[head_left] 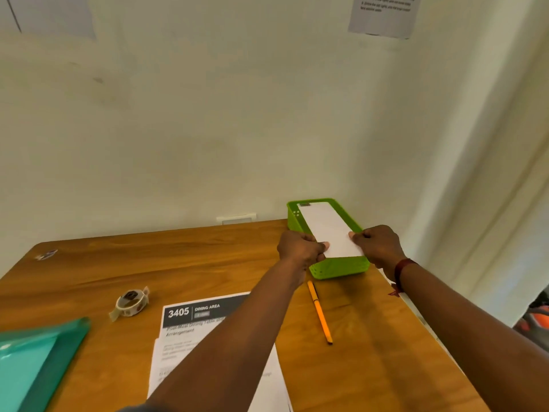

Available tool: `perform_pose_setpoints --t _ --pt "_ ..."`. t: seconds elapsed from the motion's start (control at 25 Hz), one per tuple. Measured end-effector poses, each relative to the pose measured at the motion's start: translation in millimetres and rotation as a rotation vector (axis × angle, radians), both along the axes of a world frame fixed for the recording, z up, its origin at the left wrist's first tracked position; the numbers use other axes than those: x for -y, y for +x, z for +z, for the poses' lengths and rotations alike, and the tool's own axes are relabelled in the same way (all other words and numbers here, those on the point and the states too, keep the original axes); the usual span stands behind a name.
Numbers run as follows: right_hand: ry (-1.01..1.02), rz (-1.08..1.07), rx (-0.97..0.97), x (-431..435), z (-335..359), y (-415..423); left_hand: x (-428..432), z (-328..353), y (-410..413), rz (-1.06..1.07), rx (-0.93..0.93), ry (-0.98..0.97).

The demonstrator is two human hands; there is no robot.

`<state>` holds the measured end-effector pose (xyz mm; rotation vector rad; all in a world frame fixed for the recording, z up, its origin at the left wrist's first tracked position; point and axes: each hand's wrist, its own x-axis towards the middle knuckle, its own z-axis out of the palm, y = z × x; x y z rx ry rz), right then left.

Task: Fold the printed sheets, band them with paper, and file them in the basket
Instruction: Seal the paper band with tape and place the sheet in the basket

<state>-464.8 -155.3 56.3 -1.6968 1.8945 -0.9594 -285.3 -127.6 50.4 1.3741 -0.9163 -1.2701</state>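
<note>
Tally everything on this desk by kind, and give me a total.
Green basket: 1
Folded sheet: 1
Printed-sheet pile: 1
Orange pen: 1
Tape roll: 1
Teal folder: 1
Small unclear scrap: 1
Total: 7

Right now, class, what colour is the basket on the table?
Bright green basket, in the head view.

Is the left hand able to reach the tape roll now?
Probably not at once: the left hand pinches the sheet over the basket. After letting go, the way to the tape roll looks free.
</note>
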Motion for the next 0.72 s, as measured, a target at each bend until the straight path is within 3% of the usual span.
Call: perform_pose_setpoints --t 0.2,0.36,0.72 --pt "0.057 -0.003 -0.217 37 -6 -2 21 -9 -6 -0.012 0.147 -0.036" --pt "0.072 0.000 -0.270 54 -11 0 31 -21 -8 -0.015 0.373 -0.114" --pt "0.073 -0.035 -0.375 65 -25 5 34 -45 -21 -0.041 0.535 -0.209"
